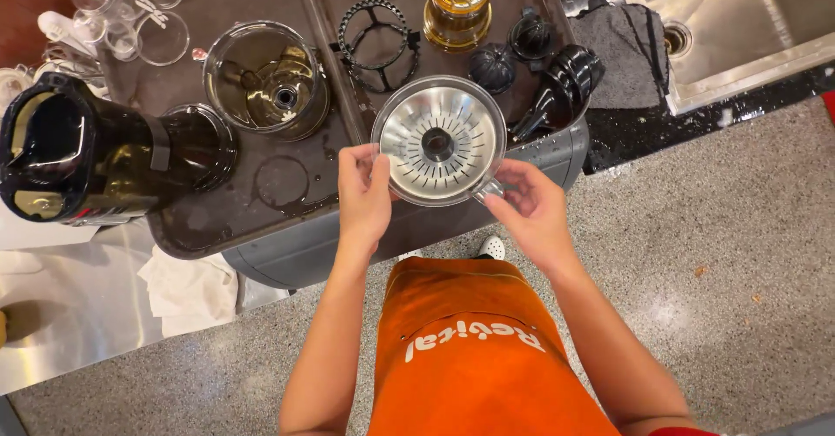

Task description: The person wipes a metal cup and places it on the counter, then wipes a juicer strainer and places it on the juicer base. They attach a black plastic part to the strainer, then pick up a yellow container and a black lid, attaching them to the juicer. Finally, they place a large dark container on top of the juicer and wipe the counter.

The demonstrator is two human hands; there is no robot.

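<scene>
— Two dark trays (261, 218) fill the surface, with a black juicer base (78, 153) lying on its side at the left.

— And the hands?

— Both grasp the clear strainer bowl (439, 140), held face-up over the tray edge: left hand (364, 194) pinching its near-left rim, right hand (531, 205) gripping the small handle.

— Its texture?

— Glossy, slotted, round.

Two dark trays (261, 227) sit side by side on a grey cart (296, 258). On the left tray, a black juicer base (78, 153) lies tipped beside a clear juicing bowl (265, 79). The right tray carries a black ring frame (374, 40), an amber jar (458, 5) and black cone parts (557, 79).
</scene>
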